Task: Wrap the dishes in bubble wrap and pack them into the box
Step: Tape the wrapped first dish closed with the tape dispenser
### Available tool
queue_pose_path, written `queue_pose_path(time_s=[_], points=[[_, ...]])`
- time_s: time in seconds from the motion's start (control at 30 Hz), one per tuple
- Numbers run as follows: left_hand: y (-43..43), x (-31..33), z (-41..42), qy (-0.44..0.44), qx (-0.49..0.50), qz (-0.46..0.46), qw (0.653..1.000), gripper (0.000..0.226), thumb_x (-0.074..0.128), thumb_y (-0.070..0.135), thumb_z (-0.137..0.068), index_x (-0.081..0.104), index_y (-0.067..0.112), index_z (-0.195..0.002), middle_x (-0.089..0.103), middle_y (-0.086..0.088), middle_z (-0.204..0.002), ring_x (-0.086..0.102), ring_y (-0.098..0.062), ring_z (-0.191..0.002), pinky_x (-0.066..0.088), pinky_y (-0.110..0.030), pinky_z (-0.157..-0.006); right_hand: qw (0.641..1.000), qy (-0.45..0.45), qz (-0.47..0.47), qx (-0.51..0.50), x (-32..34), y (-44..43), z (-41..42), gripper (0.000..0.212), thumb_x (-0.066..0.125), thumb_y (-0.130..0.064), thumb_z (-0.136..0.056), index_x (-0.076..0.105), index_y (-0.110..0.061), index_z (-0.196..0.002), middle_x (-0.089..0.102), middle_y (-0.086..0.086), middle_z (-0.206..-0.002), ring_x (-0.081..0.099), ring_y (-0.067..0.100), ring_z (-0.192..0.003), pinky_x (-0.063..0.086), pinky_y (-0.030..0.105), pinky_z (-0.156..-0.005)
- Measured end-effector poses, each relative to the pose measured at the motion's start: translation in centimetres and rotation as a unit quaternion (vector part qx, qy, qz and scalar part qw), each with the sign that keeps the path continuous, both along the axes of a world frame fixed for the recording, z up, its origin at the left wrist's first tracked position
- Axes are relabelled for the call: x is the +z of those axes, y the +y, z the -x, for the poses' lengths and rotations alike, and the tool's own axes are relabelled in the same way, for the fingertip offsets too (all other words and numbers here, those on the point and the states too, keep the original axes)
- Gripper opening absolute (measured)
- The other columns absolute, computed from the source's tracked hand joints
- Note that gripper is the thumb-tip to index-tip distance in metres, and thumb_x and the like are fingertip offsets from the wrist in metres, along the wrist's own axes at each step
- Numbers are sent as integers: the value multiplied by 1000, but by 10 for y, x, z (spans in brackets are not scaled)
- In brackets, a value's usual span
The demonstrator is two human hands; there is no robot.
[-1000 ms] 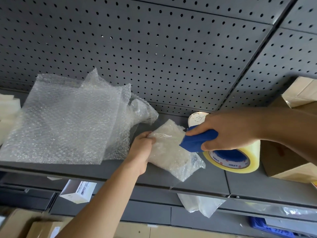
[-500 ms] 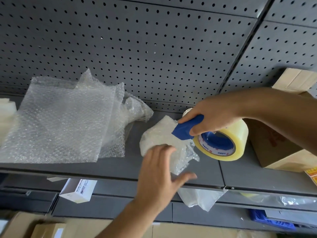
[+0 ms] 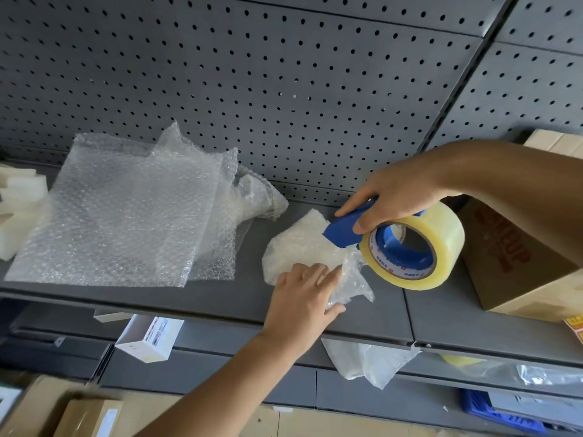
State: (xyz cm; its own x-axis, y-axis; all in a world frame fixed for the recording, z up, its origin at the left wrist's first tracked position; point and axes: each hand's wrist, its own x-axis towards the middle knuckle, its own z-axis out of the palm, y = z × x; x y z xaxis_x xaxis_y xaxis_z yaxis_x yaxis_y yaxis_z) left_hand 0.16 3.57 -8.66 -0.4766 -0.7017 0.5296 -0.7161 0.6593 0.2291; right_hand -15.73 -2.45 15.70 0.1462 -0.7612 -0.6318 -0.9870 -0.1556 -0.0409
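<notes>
A dish wrapped in bubble wrap lies on the grey shelf. My left hand rests on the bundle's near edge with fingers spread flat. My right hand grips the blue handle of a tape dispenser loaded with a clear tape roll, its blue front edge against the bundle's top right. A brown cardboard box stands to the right on the shelf. The dish itself is hidden inside the wrap.
Loose bubble wrap sheets lie piled at the shelf's left, white foam pieces beyond them. A perforated grey back panel rises behind. Below the shelf sit a small white box, a plastic bag and cardboard boxes.
My left hand let go of the bundle's left side, swung to its near edge and now lies flat on it. My right hand brought the tape dispenser up and to the right.
</notes>
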Motion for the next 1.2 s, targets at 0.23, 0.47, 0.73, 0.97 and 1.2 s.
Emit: queue_pose_path(time_s=[0.23,0.47,0.73,0.97,1.2], points=[[-16,3,4,80,55,20,995,34,80,29,-66,50,18,-54,48,4,-54,46,-17,-48,27,-21,-40,1000,-15,-10,-12,6,2,1,37,60,-57,-92,56,-62,-128,71,-19,-105,68,9,-98,55,31,-94],[-15,12,3,118,63,-38,990,19,69,27,-75,55,17,-84,53,8,-58,52,-16,-51,36,-24,-40,997,-54,-14,-46,7,1,6,36,61,-53,-94,58,-57,-129,73,-17,-101,72,10,-94,57,32,-93],[-11,9,6,97,49,-24,994,11,65,31,-81,70,23,-86,55,6,-63,53,-21,-57,36,-24,-41,994,-58,-16,-90,1,1,8,34,63,-55,-91,60,-57,-125,71,-15,-105,72,10,-91,59,32,-87],[-21,13,11,75,64,-66,993,52,82,33,-79,35,23,-57,46,5,-51,46,-18,-50,25,-22,-43,994,-49,-13,-97,3,-6,-1,36,65,-51,-92,63,-46,-128,72,-12,-101,74,12,-86,60,33,-85],[-25,18,11,66,106,-151,981,41,61,33,-96,44,18,-61,53,1,-55,47,-20,-54,31,-28,-52,996,-42,3,-83,7,-1,-2,35,63,-51,-93,62,-49,-128,72,-12,-104,73,13,-88,59,33,-86]])
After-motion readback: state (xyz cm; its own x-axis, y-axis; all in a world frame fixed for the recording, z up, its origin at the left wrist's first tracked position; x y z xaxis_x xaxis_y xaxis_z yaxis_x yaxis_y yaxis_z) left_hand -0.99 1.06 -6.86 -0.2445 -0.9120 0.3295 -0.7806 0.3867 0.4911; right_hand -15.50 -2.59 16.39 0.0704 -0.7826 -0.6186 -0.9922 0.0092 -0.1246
